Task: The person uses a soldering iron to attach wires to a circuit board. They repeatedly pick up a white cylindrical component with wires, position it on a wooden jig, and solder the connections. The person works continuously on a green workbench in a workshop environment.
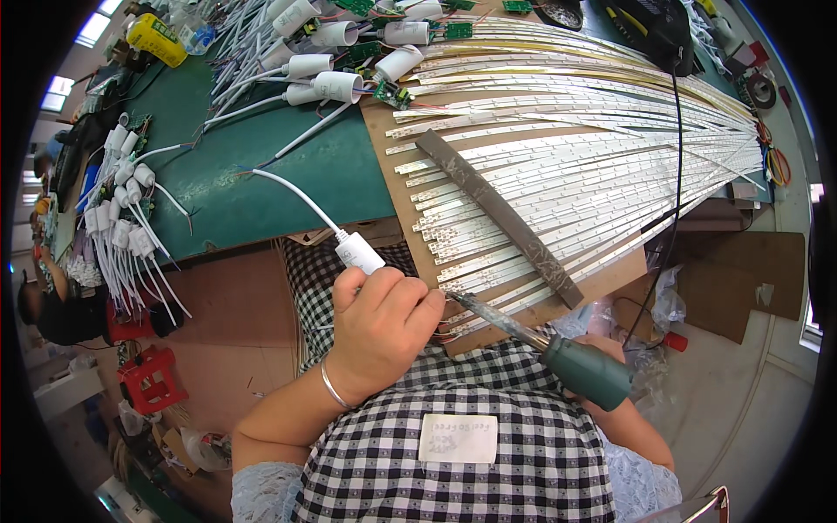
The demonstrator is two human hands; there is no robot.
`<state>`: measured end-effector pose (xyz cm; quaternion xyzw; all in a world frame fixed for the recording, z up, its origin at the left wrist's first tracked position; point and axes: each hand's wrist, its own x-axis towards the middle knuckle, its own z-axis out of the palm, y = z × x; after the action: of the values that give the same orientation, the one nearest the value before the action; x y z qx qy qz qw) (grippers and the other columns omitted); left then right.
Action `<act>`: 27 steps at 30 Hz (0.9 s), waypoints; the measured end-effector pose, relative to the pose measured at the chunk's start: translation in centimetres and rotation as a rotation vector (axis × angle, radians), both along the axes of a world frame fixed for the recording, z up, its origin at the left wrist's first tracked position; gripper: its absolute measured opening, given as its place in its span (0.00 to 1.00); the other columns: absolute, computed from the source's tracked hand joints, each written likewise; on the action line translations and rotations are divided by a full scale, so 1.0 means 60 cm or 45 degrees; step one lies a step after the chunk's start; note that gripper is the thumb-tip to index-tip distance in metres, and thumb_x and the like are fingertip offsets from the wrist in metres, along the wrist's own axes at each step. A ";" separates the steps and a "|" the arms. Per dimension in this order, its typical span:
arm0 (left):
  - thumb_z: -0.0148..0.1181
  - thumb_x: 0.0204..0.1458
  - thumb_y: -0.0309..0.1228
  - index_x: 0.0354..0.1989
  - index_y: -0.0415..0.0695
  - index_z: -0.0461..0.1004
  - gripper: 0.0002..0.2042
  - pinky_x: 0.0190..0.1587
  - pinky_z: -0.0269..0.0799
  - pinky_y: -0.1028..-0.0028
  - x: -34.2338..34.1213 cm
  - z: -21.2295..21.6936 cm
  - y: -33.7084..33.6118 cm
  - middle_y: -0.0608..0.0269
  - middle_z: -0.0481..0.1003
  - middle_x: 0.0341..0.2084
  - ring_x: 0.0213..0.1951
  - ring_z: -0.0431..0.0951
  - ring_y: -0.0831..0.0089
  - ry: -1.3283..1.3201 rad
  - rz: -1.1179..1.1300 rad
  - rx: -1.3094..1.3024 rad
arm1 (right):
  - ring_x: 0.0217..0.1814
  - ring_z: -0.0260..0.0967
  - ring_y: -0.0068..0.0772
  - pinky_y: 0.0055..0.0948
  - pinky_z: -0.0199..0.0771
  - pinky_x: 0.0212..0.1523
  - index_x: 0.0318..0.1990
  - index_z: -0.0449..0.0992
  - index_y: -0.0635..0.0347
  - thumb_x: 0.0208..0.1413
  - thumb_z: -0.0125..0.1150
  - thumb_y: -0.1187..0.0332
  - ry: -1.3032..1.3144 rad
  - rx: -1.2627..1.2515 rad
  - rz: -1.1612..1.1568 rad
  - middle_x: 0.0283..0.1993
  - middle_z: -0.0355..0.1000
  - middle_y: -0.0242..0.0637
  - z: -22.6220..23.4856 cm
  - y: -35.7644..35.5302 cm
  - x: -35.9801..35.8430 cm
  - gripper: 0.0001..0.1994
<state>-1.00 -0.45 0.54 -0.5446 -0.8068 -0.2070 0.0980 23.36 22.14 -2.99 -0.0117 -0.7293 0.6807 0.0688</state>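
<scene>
1. Covering the upper left of the frame: green matte bench mat (261, 174); brown board (610, 279) carries flat white LED strips (593, 166).
2. Left hand (384, 322) grips white plastic driver capsule (359, 254), centre.
3. Right hand (610, 349), mostly hidden, grasps green-handled soldering iron (584, 368).

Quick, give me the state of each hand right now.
Left hand: closed, holding a white plastic driver housing with its cable.
Right hand: mostly hidden, gripping the green handle of a soldering iron.
</scene>
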 end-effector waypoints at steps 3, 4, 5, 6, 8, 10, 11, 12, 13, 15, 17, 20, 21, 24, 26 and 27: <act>0.60 0.42 0.29 0.32 0.48 0.77 0.07 0.47 0.56 0.66 0.001 0.002 0.003 0.73 0.72 0.29 0.37 0.72 0.74 0.020 0.002 -0.009 | 0.36 0.79 0.33 0.29 0.79 0.39 0.56 0.60 0.74 0.49 0.73 0.61 -0.052 0.121 0.092 0.41 0.76 0.49 0.012 0.012 -0.014 0.35; 0.60 0.42 0.30 0.31 0.48 0.77 0.07 0.47 0.56 0.66 0.001 0.002 0.003 0.73 0.72 0.29 0.37 0.72 0.74 0.022 0.002 -0.014 | 0.36 0.79 0.34 0.29 0.79 0.39 0.55 0.61 0.74 0.49 0.73 0.61 -0.059 0.155 0.110 0.40 0.76 0.49 0.013 0.013 -0.017 0.34; 0.60 0.42 0.30 0.31 0.49 0.77 0.07 0.47 0.56 0.66 0.001 0.003 0.004 0.73 0.71 0.29 0.37 0.72 0.74 0.024 0.001 -0.020 | 0.36 0.78 0.33 0.28 0.79 0.38 0.54 0.62 0.74 0.48 0.73 0.61 -0.044 0.152 0.097 0.40 0.76 0.49 0.008 0.013 -0.015 0.33; 0.60 0.42 0.30 0.31 0.49 0.77 0.06 0.47 0.56 0.66 0.001 0.003 0.004 0.73 0.71 0.29 0.37 0.72 0.74 0.025 0.001 -0.024 | 0.35 0.78 0.33 0.28 0.78 0.37 0.53 0.64 0.74 0.49 0.73 0.61 -0.042 0.149 0.075 0.40 0.76 0.48 0.011 0.012 -0.017 0.32; 0.59 0.42 0.30 0.31 0.49 0.77 0.06 0.47 0.56 0.66 0.001 0.003 0.003 0.73 0.71 0.29 0.37 0.72 0.74 0.028 0.002 -0.035 | 0.34 0.78 0.33 0.26 0.78 0.36 0.50 0.67 0.73 0.49 0.73 0.61 -0.050 0.142 0.021 0.39 0.76 0.47 0.031 0.009 -0.027 0.28; 0.59 0.42 0.30 0.31 0.49 0.77 0.06 0.47 0.56 0.66 0.002 0.004 0.003 0.73 0.71 0.29 0.37 0.72 0.74 0.031 0.000 -0.049 | 0.33 0.77 0.32 0.25 0.77 0.34 0.47 0.70 0.72 0.49 0.73 0.61 0.011 0.045 -0.027 0.38 0.76 0.47 0.035 0.006 -0.040 0.25; 0.59 0.42 0.29 0.31 0.49 0.77 0.06 0.47 0.55 0.66 0.002 0.006 0.004 0.73 0.71 0.29 0.37 0.71 0.74 0.029 -0.001 -0.056 | 0.33 0.77 0.32 0.25 0.76 0.34 0.45 0.71 0.72 0.49 0.72 0.60 0.078 -0.047 -0.041 0.38 0.77 0.47 0.028 0.006 -0.048 0.24; 0.59 0.42 0.29 0.31 0.49 0.77 0.06 0.47 0.55 0.66 0.002 0.007 0.005 0.73 0.71 0.29 0.37 0.71 0.74 0.026 -0.002 -0.060 | 0.33 0.77 0.31 0.24 0.76 0.33 0.44 0.72 0.72 0.50 0.72 0.61 0.096 -0.093 -0.060 0.38 0.77 0.46 0.027 0.005 -0.049 0.23; 0.62 0.40 0.29 0.31 0.49 0.78 0.08 0.46 0.55 0.66 0.001 0.008 0.006 0.73 0.71 0.29 0.36 0.71 0.74 0.020 -0.006 -0.058 | 0.32 0.77 0.31 0.24 0.76 0.33 0.43 0.73 0.71 0.50 0.72 0.61 0.115 -0.139 -0.078 0.37 0.77 0.46 0.026 0.004 -0.050 0.22; 0.67 0.36 0.28 0.32 0.48 0.79 0.11 0.44 0.55 0.65 0.000 0.008 0.006 0.74 0.72 0.28 0.34 0.71 0.74 0.010 -0.014 -0.052 | 0.31 0.76 0.31 0.24 0.75 0.33 0.43 0.73 0.71 0.51 0.71 0.62 0.060 -0.142 -0.127 0.37 0.77 0.46 0.029 0.000 -0.044 0.21; 0.67 0.36 0.27 0.32 0.48 0.79 0.11 0.44 0.55 0.64 0.000 0.008 0.006 0.74 0.72 0.28 0.34 0.71 0.73 0.005 -0.013 -0.055 | 0.31 0.75 0.31 0.25 0.75 0.32 0.43 0.73 0.70 0.51 0.70 0.63 0.051 -0.263 -0.115 0.36 0.77 0.45 0.022 -0.002 -0.040 0.19; 0.67 0.36 0.27 0.32 0.48 0.79 0.11 0.45 0.55 0.64 0.000 0.009 0.005 0.74 0.72 0.28 0.34 0.71 0.73 0.001 -0.006 -0.060 | 0.31 0.74 0.31 0.25 0.74 0.32 0.42 0.74 0.70 0.52 0.69 0.64 -0.167 -0.327 -0.144 0.36 0.76 0.43 0.035 0.000 -0.031 0.18; 0.67 0.36 0.27 0.32 0.48 0.79 0.11 0.45 0.55 0.64 -0.001 0.010 0.006 0.74 0.72 0.28 0.34 0.71 0.73 0.004 -0.008 -0.062 | 0.31 0.74 0.31 0.25 0.73 0.32 0.42 0.74 0.69 0.51 0.69 0.63 -0.148 -0.300 -0.148 0.36 0.76 0.43 0.035 0.000 -0.032 0.18; 0.67 0.36 0.27 0.32 0.47 0.79 0.11 0.45 0.55 0.63 -0.002 0.013 0.007 0.74 0.72 0.28 0.35 0.71 0.72 0.001 -0.019 -0.072 | 0.31 0.74 0.31 0.25 0.73 0.32 0.42 0.74 0.69 0.50 0.69 0.62 0.060 -0.194 -0.140 0.35 0.76 0.42 0.023 -0.002 -0.044 0.19; 0.67 0.36 0.27 0.32 0.48 0.79 0.12 0.45 0.55 0.63 -0.002 0.012 0.006 0.73 0.72 0.28 0.35 0.71 0.72 -0.006 -0.019 -0.080 | 0.31 0.74 0.32 0.26 0.73 0.32 0.41 0.74 0.68 0.49 0.70 0.62 0.067 -0.183 -0.158 0.35 0.76 0.42 0.022 -0.005 -0.043 0.19; 0.67 0.36 0.27 0.32 0.48 0.79 0.12 0.45 0.55 0.63 -0.002 0.012 0.007 0.73 0.72 0.28 0.35 0.71 0.72 -0.010 -0.019 -0.084 | 0.31 0.74 0.32 0.26 0.74 0.32 0.40 0.74 0.68 0.49 0.70 0.62 0.024 -0.195 -0.177 0.35 0.76 0.42 0.023 -0.005 -0.041 0.19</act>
<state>-1.15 -0.06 1.28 -0.5528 -0.8094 -0.1832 0.0753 20.90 21.82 -1.62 -0.0610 -0.6719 0.7280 0.1216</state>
